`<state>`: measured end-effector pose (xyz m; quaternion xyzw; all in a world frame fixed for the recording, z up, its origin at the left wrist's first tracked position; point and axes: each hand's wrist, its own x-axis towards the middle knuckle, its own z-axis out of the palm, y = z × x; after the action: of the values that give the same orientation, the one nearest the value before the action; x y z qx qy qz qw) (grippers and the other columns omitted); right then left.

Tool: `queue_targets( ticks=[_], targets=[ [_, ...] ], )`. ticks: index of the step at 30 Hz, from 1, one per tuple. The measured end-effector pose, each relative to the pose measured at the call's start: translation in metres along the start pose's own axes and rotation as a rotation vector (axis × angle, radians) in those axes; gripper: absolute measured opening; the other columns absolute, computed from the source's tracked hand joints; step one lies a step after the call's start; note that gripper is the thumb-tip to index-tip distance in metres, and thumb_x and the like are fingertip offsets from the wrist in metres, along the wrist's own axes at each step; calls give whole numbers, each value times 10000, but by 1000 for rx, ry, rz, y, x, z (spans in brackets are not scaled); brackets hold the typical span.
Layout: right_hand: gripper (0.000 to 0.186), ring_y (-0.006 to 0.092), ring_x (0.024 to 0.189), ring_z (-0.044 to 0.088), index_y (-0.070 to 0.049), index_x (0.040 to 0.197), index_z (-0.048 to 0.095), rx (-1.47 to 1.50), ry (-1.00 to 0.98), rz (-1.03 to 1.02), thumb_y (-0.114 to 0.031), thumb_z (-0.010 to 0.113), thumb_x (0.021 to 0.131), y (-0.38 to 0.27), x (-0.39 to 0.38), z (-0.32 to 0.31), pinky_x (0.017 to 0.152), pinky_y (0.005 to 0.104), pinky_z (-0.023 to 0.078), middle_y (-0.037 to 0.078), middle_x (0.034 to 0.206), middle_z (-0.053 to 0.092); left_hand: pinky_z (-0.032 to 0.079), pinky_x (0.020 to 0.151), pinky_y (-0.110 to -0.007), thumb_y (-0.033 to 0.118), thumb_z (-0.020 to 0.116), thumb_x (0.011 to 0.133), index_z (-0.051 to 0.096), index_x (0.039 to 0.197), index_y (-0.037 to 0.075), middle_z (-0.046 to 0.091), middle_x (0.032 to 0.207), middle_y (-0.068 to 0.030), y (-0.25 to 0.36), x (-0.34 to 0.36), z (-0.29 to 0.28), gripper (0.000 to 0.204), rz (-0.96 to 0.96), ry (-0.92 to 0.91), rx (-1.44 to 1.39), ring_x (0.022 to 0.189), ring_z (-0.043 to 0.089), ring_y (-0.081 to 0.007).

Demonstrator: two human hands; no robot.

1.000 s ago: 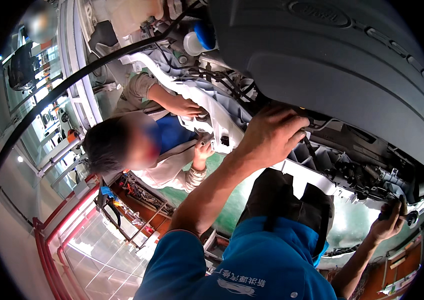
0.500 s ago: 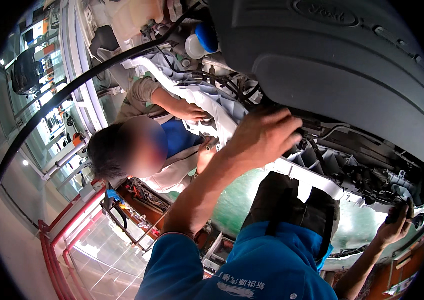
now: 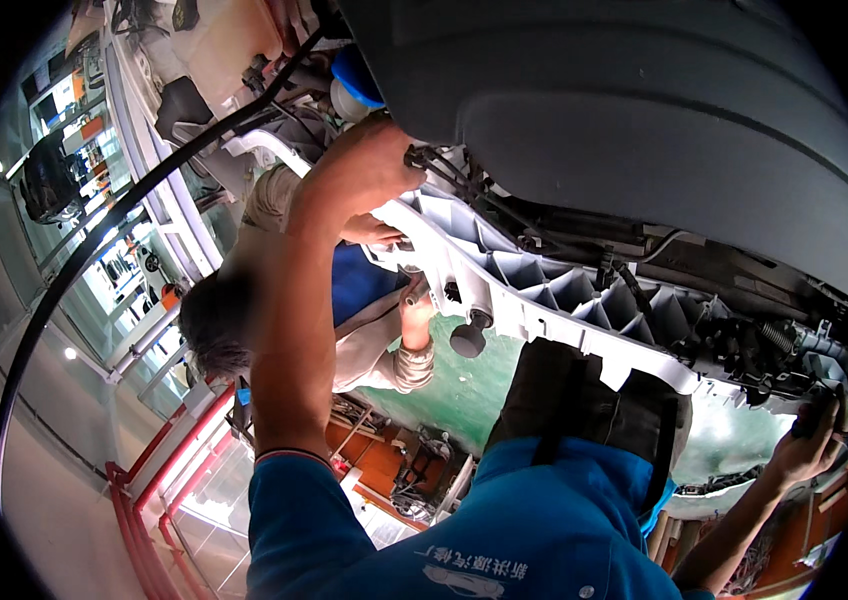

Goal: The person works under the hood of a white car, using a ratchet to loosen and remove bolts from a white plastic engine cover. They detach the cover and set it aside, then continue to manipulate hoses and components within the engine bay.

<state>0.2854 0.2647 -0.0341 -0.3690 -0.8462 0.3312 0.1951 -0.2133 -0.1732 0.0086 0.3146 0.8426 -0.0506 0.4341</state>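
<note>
My left hand reaches across to the far left, by the edge of the dark grey engine cover. Its fingertips are beside black hoses and mostly hidden, so their grip is unclear. At the far right, my right hand is closed around a small black object whose kind I cannot make out. That hand is at the end of the white ribbed front carrier, near a dark connector cluster.
A co-worker crouches beyond the carrier, one hand against it and the other hand holding a small tubular tool. A black prop rod curves across the left. A blue cap sits by the cover. Red pipes run at lower left.
My left hand has moved left and away from me, from the cover's front edge toward the blue cap. My right hand stays at the far right with the black object. The view has shifted slightly.
</note>
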Motion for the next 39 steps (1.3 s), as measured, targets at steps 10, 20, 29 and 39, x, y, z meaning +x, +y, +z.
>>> queue_targets(
  ticks=[10, 20, 29, 39],
  targets=[
    [289, 176, 941, 680, -16, 1245, 665, 180, 4, 293, -7, 579, 970, 34, -13, -22, 695, 234, 574, 122, 1214, 653, 526, 938, -432, 130, 697, 824, 540, 1308, 27, 539, 1354, -192, 4, -11, -21, 520, -94, -75, -522, 1193, 566, -386],
    [391, 210, 980, 681, -37, 1266, 659, 120, -31, 188, 59, 663, 887, 39, -13, -27, 765, 275, 593, 144, 1240, 641, 485, 949, -414, 124, 782, 659, 654, 1159, 58, 598, 1242, -166, -26, -15, -11, 521, 13, -200, -686, 1130, 585, -376],
    [379, 217, 1002, 679, -47, 1280, 651, -379, -79, -230, 58, 619, 918, 7, -5, -11, 775, 270, 588, 152, 1260, 631, 502, 913, -389, 124, 752, 771, 640, 1190, 55, 614, 1146, -157, -37, -8, -6, 439, 111, -180, -482, 1088, 605, -331],
    [384, 273, 1070, 678, -69, 1267, 665, -462, -107, -187, -64, 719, 887, 35, -10, -32, 893, 321, 551, 152, 1264, 657, 508, 897, -411, 190, 745, 785, 642, 1167, 26, 623, 1129, -172, -39, -7, -9, 429, 295, -26, -168, 1062, 605, -346]
  ],
)
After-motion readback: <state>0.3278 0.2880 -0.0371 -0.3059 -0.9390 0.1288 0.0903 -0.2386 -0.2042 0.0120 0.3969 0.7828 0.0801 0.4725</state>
